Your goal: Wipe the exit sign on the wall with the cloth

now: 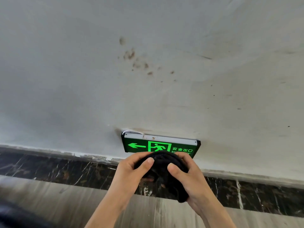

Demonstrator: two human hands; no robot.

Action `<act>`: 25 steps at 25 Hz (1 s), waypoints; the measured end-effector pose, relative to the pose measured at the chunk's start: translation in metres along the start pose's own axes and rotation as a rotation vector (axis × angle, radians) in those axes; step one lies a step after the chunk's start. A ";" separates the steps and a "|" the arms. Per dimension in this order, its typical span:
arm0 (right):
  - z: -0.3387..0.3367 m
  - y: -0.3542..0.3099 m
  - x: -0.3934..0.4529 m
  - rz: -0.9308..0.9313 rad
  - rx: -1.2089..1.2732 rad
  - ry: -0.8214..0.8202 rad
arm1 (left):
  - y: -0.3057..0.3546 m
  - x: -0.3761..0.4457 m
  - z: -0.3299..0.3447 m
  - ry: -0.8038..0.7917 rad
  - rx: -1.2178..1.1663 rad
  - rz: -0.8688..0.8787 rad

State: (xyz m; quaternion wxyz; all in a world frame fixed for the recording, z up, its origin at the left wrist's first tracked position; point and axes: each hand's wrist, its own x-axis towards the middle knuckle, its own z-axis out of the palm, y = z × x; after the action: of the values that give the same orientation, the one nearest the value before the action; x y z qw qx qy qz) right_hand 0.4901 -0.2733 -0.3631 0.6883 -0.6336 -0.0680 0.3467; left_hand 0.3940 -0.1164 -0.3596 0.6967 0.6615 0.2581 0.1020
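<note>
With the left hand (131,168) and right hand (189,176) both grasping the bunched black cloth (162,171) at the exit sign's (158,146) 6 o'clock edge, flatten it into a pad, then wipe toward 12 o'clock.

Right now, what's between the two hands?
In the head view, a bunched black cloth sits between the left hand and right hand; both grip it, just below the exit sign.

The cloth (162,170) sits between left hand (131,171) and right hand (190,176), before the exit sign (158,144).
</note>
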 end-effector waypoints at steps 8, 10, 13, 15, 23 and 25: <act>0.002 0.073 0.046 -0.163 -0.028 0.146 | -0.078 0.029 -0.011 -0.007 0.183 0.134; 0.004 0.081 0.050 -0.181 -0.043 0.174 | -0.079 0.036 -0.020 0.099 0.299 0.167; 0.007 0.083 0.048 -0.206 -0.033 0.209 | -0.053 0.047 -0.040 0.319 0.517 0.279; 0.009 0.078 0.046 -0.243 -0.047 0.233 | -0.019 0.059 -0.054 0.505 0.693 0.500; 0.032 0.052 0.065 -0.542 -0.500 0.369 | 0.129 0.138 -0.066 0.819 1.182 1.447; 0.041 0.047 0.076 -0.629 -0.658 0.392 | 0.149 0.159 -0.064 0.772 1.302 1.510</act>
State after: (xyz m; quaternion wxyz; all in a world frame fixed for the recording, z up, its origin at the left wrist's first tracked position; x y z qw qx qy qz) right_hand 0.5065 -0.1985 -0.4250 0.5230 -0.8193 -0.2311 -0.0435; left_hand 0.5268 0.0317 -0.2495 -0.1628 0.8177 -0.0106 0.5521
